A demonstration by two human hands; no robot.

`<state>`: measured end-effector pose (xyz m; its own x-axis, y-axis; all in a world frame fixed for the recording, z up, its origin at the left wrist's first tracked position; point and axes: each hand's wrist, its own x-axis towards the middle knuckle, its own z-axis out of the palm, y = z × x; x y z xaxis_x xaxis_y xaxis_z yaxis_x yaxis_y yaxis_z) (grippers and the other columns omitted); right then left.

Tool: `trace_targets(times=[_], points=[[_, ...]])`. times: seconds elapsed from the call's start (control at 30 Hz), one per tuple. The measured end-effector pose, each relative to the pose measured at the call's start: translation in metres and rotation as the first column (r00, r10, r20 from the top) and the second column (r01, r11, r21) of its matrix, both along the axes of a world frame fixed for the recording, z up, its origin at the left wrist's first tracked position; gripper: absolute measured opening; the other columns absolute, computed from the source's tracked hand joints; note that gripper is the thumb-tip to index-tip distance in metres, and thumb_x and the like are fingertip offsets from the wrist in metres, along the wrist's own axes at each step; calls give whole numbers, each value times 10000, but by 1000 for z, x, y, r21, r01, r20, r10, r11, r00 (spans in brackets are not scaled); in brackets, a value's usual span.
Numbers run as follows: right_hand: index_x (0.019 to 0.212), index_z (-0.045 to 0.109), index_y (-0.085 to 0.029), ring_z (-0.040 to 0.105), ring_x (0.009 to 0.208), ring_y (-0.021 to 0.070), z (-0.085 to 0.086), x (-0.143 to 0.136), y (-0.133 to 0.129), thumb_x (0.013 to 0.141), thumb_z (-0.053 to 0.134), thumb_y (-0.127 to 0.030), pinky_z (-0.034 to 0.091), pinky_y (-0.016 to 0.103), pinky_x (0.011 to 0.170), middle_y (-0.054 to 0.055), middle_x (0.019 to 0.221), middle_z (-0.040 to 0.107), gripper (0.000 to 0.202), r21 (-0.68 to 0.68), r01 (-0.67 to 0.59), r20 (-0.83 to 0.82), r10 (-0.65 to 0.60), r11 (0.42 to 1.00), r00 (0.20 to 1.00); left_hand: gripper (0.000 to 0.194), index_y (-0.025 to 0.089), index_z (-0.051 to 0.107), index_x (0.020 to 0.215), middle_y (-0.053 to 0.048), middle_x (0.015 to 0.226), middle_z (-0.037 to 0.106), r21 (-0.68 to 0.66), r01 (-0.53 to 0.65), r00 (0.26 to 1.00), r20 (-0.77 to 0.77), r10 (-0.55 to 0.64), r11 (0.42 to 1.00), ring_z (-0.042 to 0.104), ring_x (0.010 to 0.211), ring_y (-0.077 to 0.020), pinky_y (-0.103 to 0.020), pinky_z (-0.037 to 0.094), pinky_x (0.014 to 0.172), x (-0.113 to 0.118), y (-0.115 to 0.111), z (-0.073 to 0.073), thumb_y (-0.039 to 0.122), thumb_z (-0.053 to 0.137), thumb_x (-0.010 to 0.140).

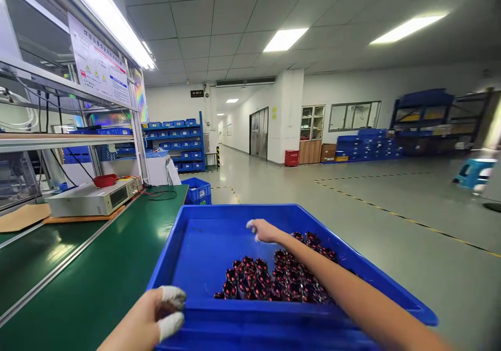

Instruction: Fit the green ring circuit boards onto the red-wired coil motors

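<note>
A large blue plastic tray (211, 236) lies in front of me. Small dark cylindrical parts with red and black tops, perhaps wired components (250, 278), stand packed in several rows along its near and right side. My right hand (265, 231) reaches over the middle of the tray, just beyond the parts. White covers sit on its fingertips; thumb and forefinger look slightly apart, and I make out nothing between them. My left hand (156, 312) is at the tray's near left corner, white-covered thumb and forefinger spread, holding nothing. Whether it touches the rim I cannot tell.
On the left runs a green-topped workbench (78, 283) carrying a bench instrument (97, 199) with a red dish (105, 180) on top. Blue crates (197, 189) stand on the floor past the bench end. A blue stool (474, 176) is far right.
</note>
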<state>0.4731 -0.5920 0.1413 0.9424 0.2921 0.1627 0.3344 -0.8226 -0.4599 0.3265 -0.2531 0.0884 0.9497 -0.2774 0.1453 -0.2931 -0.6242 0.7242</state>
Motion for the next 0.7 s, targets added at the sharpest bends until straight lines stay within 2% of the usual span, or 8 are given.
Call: trace_targets(times=[0.07, 0.17, 0.27, 0.37, 0.47, 0.53, 0.6, 0.7], points=[[737, 635, -133, 561, 536, 104, -15, 12, -15, 645, 757, -211, 474, 249, 572, -48, 608, 585, 171, -51, -31, -98, 26, 998, 995, 173, 143, 614, 904, -33, 793, 642, 72, 19, 994, -107, -12, 997, 595, 676, -170, -280, 513, 581, 31, -15, 5, 195, 524, 765], [715, 670, -153, 589, 568, 130, -36, 19, -22, 285, 862, -175, 459, 226, 551, -52, 645, 592, 471, -80, -110, -190, 93, 991, 977, 331, 127, 608, 957, -59, 887, 653, 297, 27, 994, -106, 5, 954, 617, 774, -201, -302, 511, 680, 67, -36, 11, 85, 516, 642], [807, 693, -159, 640, 776, 214, -48, 18, -23, 90, 838, -155, 484, 266, 669, 9, 857, 632, 732, -87, -175, -229, 152, 981, 962, 609, 149, 559, 1116, -141, 1212, 554, 543, 223, 966, -234, -109, 810, 572, 1028, -297, -373, 470, 852, 83, -57, 8, 53, 586, 515], [1004, 666, -171, 595, 994, 308, -50, 13, -18, 99, 847, -163, 461, 343, 835, 91, 1091, 593, 923, -117, -303, -268, 263, 946, 927, 878, 160, 396, 1303, -222, 1429, 270, 595, 391, 902, -401, -163, 703, 496, 1138, -372, -434, 447, 893, 91, -77, 1, 80, 646, 465], [1229, 533, -164, 500, 1136, 381, -46, 6, -5, 212, 870, -195, 413, 411, 932, 166, 1276, 475, 1072, -214, -537, -428, 416, 816, 803, 1109, 140, 228, 1390, -262, 1450, 165, 566, 459, 860, -475, -183, 685, 395, 1223, -391, -440, 411, 946, 97, -90, -4, 93, 714, 394], [1338, 402, -146, 421, 1202, 413, -44, 1, 5, 265, 873, -211, 385, 435, 968, 214, 1351, 383, 1173, -253, -628, -499, 456, 736, 737, 1249, 86, 105, 1417, -301, 1443, 116, 542, 469, 851, -488, -194, 697, 276, 1290, -395, -429, 347, 1011, 100, -95, -7, 96, 749, 348], [1394, 295, -138, 395, 1221, 420, -44, -4, 15, 307, 872, -236, 373, 441, 984, 242, 1383, 326, 1234, -259, -628, -476, 469, 734, 744, 1325, 52, 27, 1419, -323, 1439, 77, 512, 441, 858, -482, -179, 737, 206, 1315, -398, -420, 295, 1051, 102, -97, -10, 115, 772, 325], [1404, 272, -126, 421, 1200, 425, -50, -12, 26, 352, 860, -286, 371, 461, 988, 254, 1382, 336, 1216, -246, -534, -404, 416, 809, 815, 1363, 49, 27, 1420, -307, 1446, 81, 470, 339, 886, -452, -108, 815, 210, 1316, -396, -406, 267, 1074, 106, -102, -16, 182, 799, 305]])
